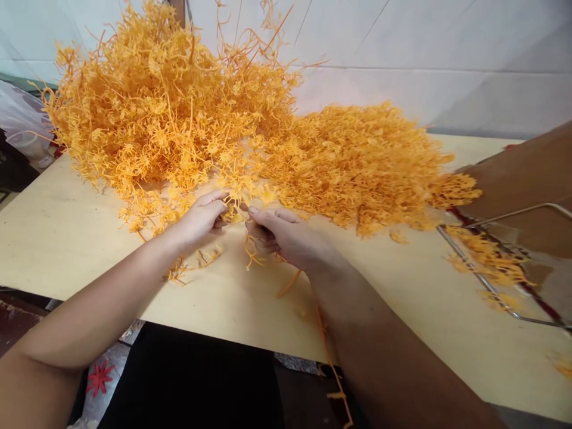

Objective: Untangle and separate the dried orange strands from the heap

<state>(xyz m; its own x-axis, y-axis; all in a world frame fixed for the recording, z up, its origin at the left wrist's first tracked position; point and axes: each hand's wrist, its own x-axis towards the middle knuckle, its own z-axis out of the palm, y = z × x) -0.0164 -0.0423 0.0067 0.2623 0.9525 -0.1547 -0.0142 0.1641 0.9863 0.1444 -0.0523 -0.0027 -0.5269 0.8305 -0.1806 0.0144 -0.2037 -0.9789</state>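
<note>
Think of a clock with my two hands in the middle. My left hand (208, 213) is pinched almost shut. Its thumb and finger hold a spiky orange plastic piece (232, 210). My right hand (281, 232) is just beside it, on the 3 o'clock side. It is pinched tight too, with the thumb pressed on the fingers. Orange bits show under it, but I can't tell just what is between the tips.

Lots more orange pieces sit on the pale table (393, 286). A big, tall, messy heap (147, 119) is at 11 o'clock. A lower, flatter pile (357, 161) is at 1 o'clock. A long orange strand (335, 395) hangs down past the table edge at 5 o'clock.

At 2 o'clock there is a brown cardboard sheet or box (527, 173). A bent metal wire frame (494, 291) is near it, at 3 o'clock, with orange bits beside it. At 10 o'clock I see a clear plastic cup (29, 143). A red star shape (99, 378) is down low at 8 o'clock.
</note>
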